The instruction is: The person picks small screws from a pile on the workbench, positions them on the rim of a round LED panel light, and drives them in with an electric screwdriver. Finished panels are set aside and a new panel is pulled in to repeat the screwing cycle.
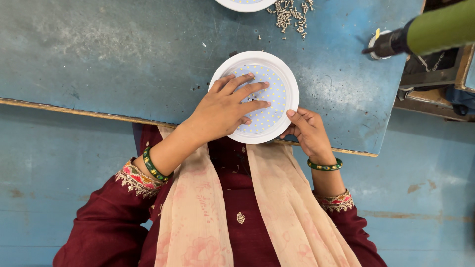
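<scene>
So there's a round white LED panel light [279,94] lying face-up near the front edge of the blue worktop [99,64] — a shallow dish shape with a white rim, and inside it a pale disc dotted all over with tiny yellowish LEDs. Nothing loose inside it that I can make out, except a small dark spot near the middle, partly under the fingers.

The left hand [222,111] lies flat on top of the disc, fingers [252,90] spread apart and pressing down on the LED face rather than gripping anything. The right hand [309,131] is at the lower right rim, where the light slightly overhangs the worktop edge; its thumb rests against the rim and the other fingers curl underneath, so it looks lightly clamped on the rim, though the underside is hidden.

Around it: a second white round light [245,4] is cut off at the top edge, well apart from the first. Just right of that is a loose pile of small silver screws [292,15], with a few strays scattered toward the middle. Top right, a green-handled power screwdriver [420,34] hangs in with its dark tip over a small white round part [378,49] — nothing sits between the pile and the light.
</scene>
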The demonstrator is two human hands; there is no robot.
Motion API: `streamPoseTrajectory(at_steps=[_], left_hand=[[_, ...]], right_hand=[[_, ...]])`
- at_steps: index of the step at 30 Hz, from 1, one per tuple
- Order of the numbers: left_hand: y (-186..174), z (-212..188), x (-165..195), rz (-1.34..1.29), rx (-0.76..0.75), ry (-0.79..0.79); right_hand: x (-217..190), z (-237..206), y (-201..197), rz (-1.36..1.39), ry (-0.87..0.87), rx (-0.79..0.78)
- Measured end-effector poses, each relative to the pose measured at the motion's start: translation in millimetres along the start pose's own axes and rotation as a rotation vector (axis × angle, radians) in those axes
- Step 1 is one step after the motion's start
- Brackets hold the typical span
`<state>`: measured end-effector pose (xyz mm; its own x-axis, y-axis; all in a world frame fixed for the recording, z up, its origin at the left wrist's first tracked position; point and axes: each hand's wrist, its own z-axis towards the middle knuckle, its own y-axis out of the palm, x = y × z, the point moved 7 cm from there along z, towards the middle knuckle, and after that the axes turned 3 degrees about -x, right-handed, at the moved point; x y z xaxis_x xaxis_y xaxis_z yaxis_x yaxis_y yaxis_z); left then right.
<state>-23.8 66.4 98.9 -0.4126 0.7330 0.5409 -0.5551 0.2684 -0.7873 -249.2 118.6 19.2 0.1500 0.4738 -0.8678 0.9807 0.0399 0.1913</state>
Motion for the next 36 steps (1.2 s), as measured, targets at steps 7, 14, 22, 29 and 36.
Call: streamPoseTrajectory(at_steps=[7,14,22,29,36], left_hand=[[2.9,-4.3,1.5,0.074,0.056,-0.034],[2.9,-7.6,6.1,0.091,0.088,-0.081],[3.1,-7.4,7.4,0.074,0.094,-0.082],[4.7,-6.9,3.8,0.072,0.074,-0.049],[5.1,-8.5,2.3,0.067,0.067,-0.043]], right_hand=[[-0.5,1.0,-0.1,0.003,-0.012,-0.002],[0.4,2.0,-0.4,0.004,-0.015,-0.013],[-3.0,0.6,1.0,0.009,-0.027,-0.017],[-3.9,-0.8,2.0,0.002,-0.027,-0.011],[-3.5,1.6,1.4,-0.037,-0.010,-0.021]])
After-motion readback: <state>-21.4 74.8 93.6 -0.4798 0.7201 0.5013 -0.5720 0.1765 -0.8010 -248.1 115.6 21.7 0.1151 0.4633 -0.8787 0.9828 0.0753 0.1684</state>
